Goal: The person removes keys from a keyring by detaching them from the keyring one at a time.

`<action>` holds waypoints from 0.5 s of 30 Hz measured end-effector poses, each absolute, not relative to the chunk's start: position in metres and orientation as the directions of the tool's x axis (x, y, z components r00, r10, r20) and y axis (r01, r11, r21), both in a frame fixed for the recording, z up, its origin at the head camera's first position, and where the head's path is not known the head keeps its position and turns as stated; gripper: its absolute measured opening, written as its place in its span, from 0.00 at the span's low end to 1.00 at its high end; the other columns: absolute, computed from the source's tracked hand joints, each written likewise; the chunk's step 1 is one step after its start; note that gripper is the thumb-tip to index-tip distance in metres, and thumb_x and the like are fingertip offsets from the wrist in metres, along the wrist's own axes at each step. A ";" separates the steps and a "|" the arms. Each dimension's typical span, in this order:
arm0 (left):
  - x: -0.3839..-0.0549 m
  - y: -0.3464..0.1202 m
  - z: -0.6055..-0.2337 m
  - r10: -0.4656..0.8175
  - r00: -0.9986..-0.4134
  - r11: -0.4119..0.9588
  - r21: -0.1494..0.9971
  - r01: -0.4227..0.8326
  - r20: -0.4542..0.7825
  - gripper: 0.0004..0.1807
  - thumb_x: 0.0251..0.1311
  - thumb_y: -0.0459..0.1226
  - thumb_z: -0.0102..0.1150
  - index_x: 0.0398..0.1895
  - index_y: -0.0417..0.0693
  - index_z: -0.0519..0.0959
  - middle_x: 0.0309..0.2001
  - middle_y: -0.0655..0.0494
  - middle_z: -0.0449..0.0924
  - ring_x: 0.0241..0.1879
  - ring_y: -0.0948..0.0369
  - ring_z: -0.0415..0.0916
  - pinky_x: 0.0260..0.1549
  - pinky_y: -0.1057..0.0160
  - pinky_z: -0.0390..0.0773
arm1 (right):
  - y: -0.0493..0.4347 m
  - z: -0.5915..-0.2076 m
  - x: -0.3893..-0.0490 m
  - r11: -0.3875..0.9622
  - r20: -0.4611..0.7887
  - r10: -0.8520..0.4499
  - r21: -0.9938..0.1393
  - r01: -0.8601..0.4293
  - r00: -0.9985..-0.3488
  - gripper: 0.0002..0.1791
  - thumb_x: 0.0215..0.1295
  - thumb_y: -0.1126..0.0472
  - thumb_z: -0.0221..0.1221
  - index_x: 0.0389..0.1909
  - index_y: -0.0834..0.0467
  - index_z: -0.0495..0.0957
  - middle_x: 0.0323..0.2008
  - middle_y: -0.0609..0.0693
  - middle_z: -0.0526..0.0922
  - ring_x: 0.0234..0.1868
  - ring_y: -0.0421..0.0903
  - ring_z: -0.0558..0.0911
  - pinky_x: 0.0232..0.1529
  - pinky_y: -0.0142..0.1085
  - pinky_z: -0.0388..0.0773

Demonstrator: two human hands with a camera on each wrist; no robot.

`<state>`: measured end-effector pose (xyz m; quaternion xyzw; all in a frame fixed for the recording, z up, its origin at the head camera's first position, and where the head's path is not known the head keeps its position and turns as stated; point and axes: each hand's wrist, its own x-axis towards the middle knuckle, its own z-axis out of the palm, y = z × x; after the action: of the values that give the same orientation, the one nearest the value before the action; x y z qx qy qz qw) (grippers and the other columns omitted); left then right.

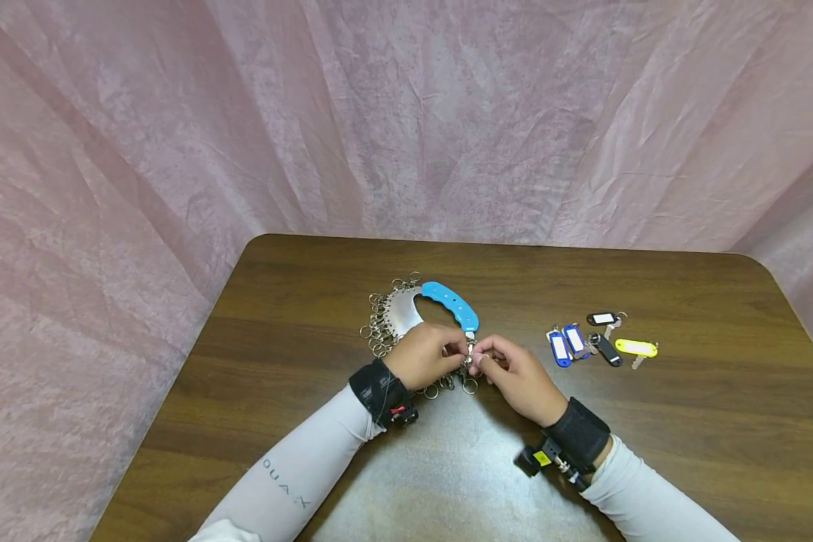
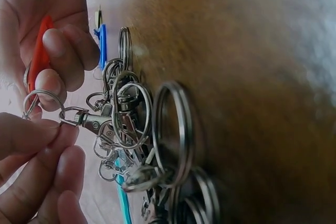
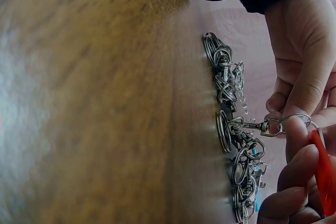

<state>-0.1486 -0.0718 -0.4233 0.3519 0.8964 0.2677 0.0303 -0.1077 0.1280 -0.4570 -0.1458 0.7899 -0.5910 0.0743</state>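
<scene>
A crescent-shaped key holder lies on the table, its metal plate (image 1: 400,310) edged with many clips and split rings and its blue handle (image 1: 451,302) at the far right side. Over its near end both hands meet. My left hand (image 1: 423,354) pinches the ring end of a small metal snap hook (image 2: 95,123) between thumb and finger. In my right hand (image 1: 523,382) is a red key tag (image 2: 39,59), gripped by curled fingers. The tag's split ring (image 2: 46,92) meets the hook's end at the left fingertips. Large split rings (image 3: 223,132) hang close by.
To the right lie blue key tags (image 1: 559,349), black key tags (image 1: 603,319) and a yellow key tag (image 1: 636,348), some with keys. The wooden table (image 1: 298,301) ends at a pink curtain (image 1: 447,120) behind.
</scene>
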 end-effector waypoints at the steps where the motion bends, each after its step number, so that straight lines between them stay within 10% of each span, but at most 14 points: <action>1: -0.149 -0.072 -0.424 0.648 -0.749 0.609 0.498 0.617 0.135 0.04 0.61 0.33 0.65 0.30 0.53 0.83 0.31 0.61 0.85 0.33 0.67 0.79 0.38 0.69 0.77 | 0.128 -0.457 -0.108 0.259 0.054 -0.318 -0.955 -0.142 -0.946 0.06 0.75 0.63 0.54 0.41 0.60 0.78 0.33 0.56 0.85 0.31 0.48 0.82 0.34 0.30 0.77; 15: -0.148 -0.071 -0.424 0.649 -0.750 0.609 0.503 0.613 0.129 0.05 0.61 0.33 0.65 0.30 0.53 0.81 0.31 0.61 0.83 0.34 0.67 0.78 0.38 0.69 0.77 | 0.128 -0.460 -0.109 0.265 0.038 -0.313 -0.956 -0.126 -0.949 0.07 0.75 0.61 0.54 0.41 0.60 0.78 0.34 0.56 0.85 0.32 0.48 0.82 0.34 0.31 0.77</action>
<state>-0.1479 -0.0710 -0.4239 0.3521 0.8964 0.2673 0.0332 -0.1090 0.1279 -0.4604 -0.1388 0.7914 -0.5901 0.0792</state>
